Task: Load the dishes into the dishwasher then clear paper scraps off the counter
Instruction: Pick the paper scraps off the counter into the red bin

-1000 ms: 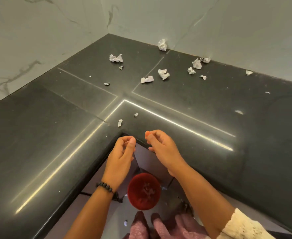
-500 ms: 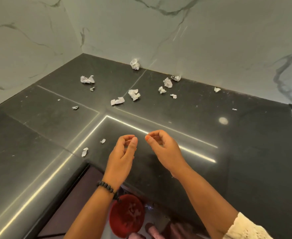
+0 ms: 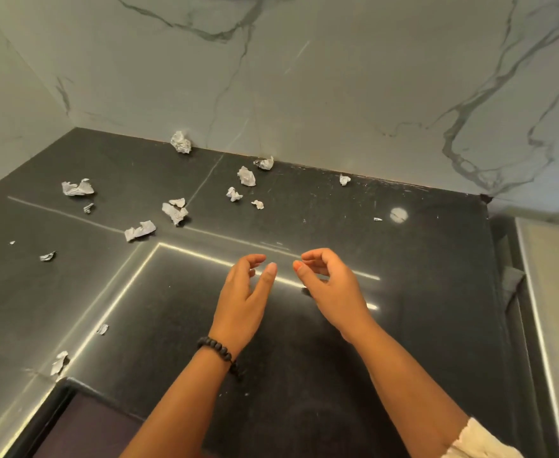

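Several crumpled white paper scraps lie on the black counter [image 3: 403,259]: a ball [image 3: 181,142] against the back wall, a flat scrap [image 3: 77,187] at the far left, a pair [image 3: 175,209] near the middle seam, one scrap [image 3: 139,230] beside them, and small bits [image 3: 59,361] by the near left edge. My left hand [image 3: 243,299], with a dark bead bracelet on the wrist, hovers over the counter with loosely curled fingers and holds nothing. Just to its right, my right hand [image 3: 329,285] hovers the same way, also holding nothing. No dishes or dishwasher are in view.
Marble-patterned walls [image 3: 304,94] close the counter at the back and left, forming a corner. A steel surface [image 3: 555,309] adjoins the counter on the right, with a grey cloth [image 3: 512,282] at the gap. A dark opening [image 3: 83,424] sits below the counter's near left edge.
The view has tilted up and moved forward over the counter; the red round object below has dropped out of sight. Both hands moved out over the counter and stay without anything in them.
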